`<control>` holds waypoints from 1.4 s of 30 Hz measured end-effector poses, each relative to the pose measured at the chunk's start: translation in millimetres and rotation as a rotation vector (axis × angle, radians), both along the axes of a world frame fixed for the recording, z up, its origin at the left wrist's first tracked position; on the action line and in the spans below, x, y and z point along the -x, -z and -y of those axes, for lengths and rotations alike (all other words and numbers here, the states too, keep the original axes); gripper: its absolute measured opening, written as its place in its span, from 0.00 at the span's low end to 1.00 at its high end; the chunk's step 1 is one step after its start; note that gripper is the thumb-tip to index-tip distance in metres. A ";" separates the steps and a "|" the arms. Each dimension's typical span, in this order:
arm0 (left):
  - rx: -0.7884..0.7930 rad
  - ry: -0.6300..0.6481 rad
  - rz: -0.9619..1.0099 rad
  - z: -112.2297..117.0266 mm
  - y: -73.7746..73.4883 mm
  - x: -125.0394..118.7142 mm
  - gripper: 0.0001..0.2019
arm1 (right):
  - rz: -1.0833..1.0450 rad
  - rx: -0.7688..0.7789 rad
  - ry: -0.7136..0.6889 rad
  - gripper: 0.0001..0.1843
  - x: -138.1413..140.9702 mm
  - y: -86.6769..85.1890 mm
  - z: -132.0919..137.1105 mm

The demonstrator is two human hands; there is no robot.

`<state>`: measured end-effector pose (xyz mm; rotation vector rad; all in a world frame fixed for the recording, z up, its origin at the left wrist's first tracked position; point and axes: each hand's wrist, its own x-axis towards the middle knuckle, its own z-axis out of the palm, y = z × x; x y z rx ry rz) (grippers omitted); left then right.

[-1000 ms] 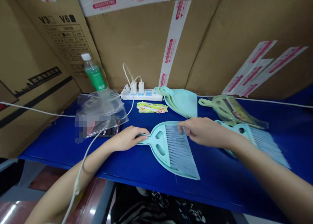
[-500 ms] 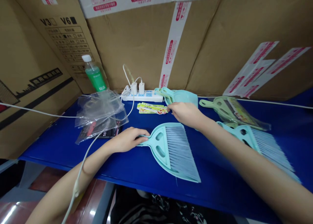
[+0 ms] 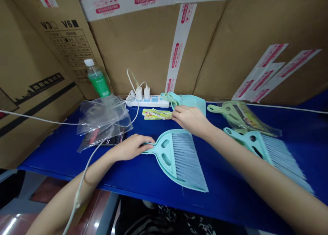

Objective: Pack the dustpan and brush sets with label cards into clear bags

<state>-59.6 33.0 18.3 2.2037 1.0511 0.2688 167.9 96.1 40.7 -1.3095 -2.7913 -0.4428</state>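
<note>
My left hand (image 3: 132, 147) is curled over the handle of a mint-green plastic hand broom (image 3: 176, 160), which lies flat on the blue table (image 3: 64, 156) with its grey-blue bristles toward me. My right hand (image 3: 188, 119) is farther back, its fingertips at the right end of a few printed paper labels (image 3: 156, 114) and just in front of a stack of mint-green dustpans (image 3: 191, 103). I cannot tell if those fingers pinch a label. Another mint-green broom (image 3: 263, 151) lies to the right, under my right forearm.
A bagged green broom set (image 3: 239, 117) lies at the back right. Clear plastic bags (image 3: 102, 117) cover a dark package at the left. Behind are a white power strip (image 3: 147, 101) with chargers, a green-filled bottle (image 3: 96, 79) and cardboard boxes (image 3: 143, 40). A white cable crosses my left forearm.
My right hand has moved back from the broom's bristles to the labels by the dustpans. My left hand stays on the handle, and the broom has hardly moved.
</note>
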 end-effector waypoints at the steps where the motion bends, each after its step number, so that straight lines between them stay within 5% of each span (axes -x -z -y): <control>1: 0.004 0.001 0.000 -0.1 -0.2 0.1 0.11 | -0.030 -0.045 -0.027 0.11 -4.2 -0.5 3.8; 6: 0.010 0.006 -0.021 0.0 -2.3 -0.7 0.12 | -0.154 -0.104 -0.193 0.14 -28.3 -2.8 30.6; 15: 0.028 0.002 -0.005 -0.5 -2.8 -3.0 0.13 | -0.274 0.317 -0.253 0.13 -48.3 -3.5 74.0; 26: 0.036 -0.003 -0.033 -1.4 -5.0 -4.7 0.13 | -0.413 0.807 -0.305 0.09 -51.1 0.0 90.9; 30: 0.028 -0.001 -0.030 -2.4 -3.6 -4.4 0.12 | -0.485 0.637 -0.284 0.08 -51.8 11.4 83.3; 33: 0.041 0.006 -0.026 -2.6 -3.3 -4.1 0.12 | -0.441 0.454 -0.241 0.26 -54.4 25.4 72.7; 36: 0.048 0.004 -0.014 -2.7 -3.6 -4.0 0.12 | -0.380 0.507 -0.299 0.36 -56.8 35.0 64.8; 42: 0.056 -0.010 -0.020 -3.0 -3.8 -3.9 0.13 | -0.322 0.527 -0.283 0.40 -55.1 38.8 67.2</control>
